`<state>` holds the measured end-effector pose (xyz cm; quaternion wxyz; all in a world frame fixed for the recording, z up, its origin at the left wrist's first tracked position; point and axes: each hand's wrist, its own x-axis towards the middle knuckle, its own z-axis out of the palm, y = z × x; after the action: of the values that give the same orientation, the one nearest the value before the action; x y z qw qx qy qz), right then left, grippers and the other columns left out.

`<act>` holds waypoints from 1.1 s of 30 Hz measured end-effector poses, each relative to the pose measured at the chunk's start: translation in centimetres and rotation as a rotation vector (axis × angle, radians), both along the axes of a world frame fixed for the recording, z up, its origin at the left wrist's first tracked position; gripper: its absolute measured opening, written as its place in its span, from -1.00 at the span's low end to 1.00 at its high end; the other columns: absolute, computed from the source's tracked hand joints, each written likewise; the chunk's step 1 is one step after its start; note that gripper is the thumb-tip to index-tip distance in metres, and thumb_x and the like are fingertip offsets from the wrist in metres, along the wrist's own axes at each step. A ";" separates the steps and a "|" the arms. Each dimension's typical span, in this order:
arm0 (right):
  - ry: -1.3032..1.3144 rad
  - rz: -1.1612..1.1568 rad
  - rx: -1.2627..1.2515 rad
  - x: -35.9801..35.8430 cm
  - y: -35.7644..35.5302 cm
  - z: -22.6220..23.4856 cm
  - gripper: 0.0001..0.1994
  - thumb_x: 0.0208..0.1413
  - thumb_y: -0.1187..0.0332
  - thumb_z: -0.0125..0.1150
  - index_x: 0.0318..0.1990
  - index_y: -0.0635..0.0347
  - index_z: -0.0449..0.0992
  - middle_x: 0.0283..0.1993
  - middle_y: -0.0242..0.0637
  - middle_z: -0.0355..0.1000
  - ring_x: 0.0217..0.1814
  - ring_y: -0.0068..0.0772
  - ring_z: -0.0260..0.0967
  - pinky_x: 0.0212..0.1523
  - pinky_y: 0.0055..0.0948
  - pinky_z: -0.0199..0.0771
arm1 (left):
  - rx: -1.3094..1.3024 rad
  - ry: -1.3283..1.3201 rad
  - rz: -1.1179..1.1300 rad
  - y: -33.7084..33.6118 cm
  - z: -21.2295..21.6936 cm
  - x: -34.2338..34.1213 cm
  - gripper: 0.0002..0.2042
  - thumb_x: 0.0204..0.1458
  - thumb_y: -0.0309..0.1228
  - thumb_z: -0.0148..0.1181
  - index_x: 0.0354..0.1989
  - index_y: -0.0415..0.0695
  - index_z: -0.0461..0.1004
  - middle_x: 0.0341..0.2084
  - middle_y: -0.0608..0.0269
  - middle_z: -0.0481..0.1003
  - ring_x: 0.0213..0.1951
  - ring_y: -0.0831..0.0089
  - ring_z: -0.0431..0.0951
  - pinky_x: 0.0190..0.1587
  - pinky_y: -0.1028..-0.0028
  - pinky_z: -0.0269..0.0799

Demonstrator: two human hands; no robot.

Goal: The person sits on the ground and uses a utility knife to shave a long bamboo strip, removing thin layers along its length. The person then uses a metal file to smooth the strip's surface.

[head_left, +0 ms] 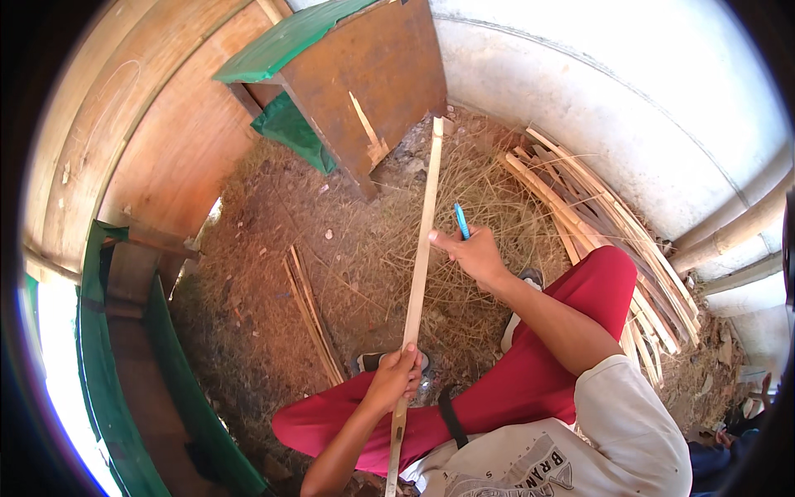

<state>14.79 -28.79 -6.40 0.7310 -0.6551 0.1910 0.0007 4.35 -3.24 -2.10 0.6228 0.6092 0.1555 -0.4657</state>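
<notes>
Below you, the dirt floor [269,219] carries thin strands [515,222]. A wood pile [652,282] lies to your right, loose strips [310,311] left.

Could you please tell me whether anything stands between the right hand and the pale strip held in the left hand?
Nothing visible does: the right hand has its thumb at the edge of the pale strip, or very nearly so. The slim blue object it grips sticks up beside the strip, not in between.
</notes>
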 end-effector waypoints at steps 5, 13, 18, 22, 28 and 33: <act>-0.058 0.050 0.018 -0.3 1.1 -1.5 -0.58 0.08 0.07 0.49 -0.48 0.29 0.56 -0.56 -0.36 0.45 -0.60 -0.67 0.23 -0.57 -0.48 0.22 | -0.010 -0.080 -0.041 -1.9 -0.1 1.2 -0.68 0.41 -0.09 -0.11 -0.30 -0.05 0.26 -0.61 0.49 0.14 -0.66 0.69 0.12 -0.64 0.60 0.11; 0.039 0.042 0.156 -0.5 1.2 1.0 -0.67 0.08 0.22 0.49 -0.31 0.37 0.59 -0.42 -0.33 0.46 -0.40 -0.56 0.30 -0.36 -0.40 0.30 | 0.086 -0.328 -0.248 -3.3 1.4 3.3 -0.61 0.31 -0.13 0.13 0.03 -0.24 0.34 -0.47 0.34 0.38 -0.47 0.60 0.41 -0.45 0.52 0.40; 0.043 -0.091 0.217 0.1 0.6 1.7 -0.70 0.07 0.26 0.50 -0.29 0.36 0.59 -0.41 -0.34 0.48 -0.40 -0.56 0.31 -0.36 -0.42 0.30 | 0.228 -0.587 -0.285 1.4 -0.1 0.9 -0.51 0.32 -0.17 0.12 0.22 -0.32 0.29 -0.21 0.13 0.56 -0.25 0.50 0.54 -0.26 0.48 0.50; -0.001 -0.148 0.162 0.5 -0.7 0.9 -0.73 0.13 0.27 0.45 -0.27 0.35 0.59 -0.43 -0.32 0.49 -0.42 -0.58 0.32 -0.37 -0.44 0.29 | 0.323 -0.520 -0.253 2.6 1.3 -1.0 -0.62 0.35 -0.20 0.08 0.03 -0.34 0.43 -0.34 0.17 0.56 -0.35 0.52 0.54 -0.33 0.49 0.49; -0.074 -0.038 -0.162 0.5 -1.0 2.4 -0.53 0.33 0.01 0.11 -0.30 0.35 0.54 -0.52 -0.24 0.44 -0.48 -0.46 0.34 -0.40 -0.35 0.30 | 0.307 -0.429 0.043 2.7 0.4 -2.0 -0.67 0.39 -0.21 -0.02 -0.14 -0.29 0.47 -0.54 0.32 0.46 -0.65 0.69 0.31 -0.61 0.61 0.22; -0.090 0.195 -0.502 -3.0 1.4 3.5 -0.50 0.42 0.01 -0.12 -0.33 0.30 0.51 -0.58 -0.15 0.43 -0.61 -0.15 0.39 -0.52 -0.15 0.37 | 0.062 -0.135 0.227 0.3 2.2 1.1 -0.68 0.41 -0.19 -0.08 -0.24 -0.20 0.43 -0.62 0.39 0.33 -0.71 0.72 0.14 -0.68 0.62 0.05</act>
<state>11.81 -27.41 -2.87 0.5498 -0.8306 0.0885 -0.0055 5.48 -2.92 0.06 0.6613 0.6366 0.1953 -0.3453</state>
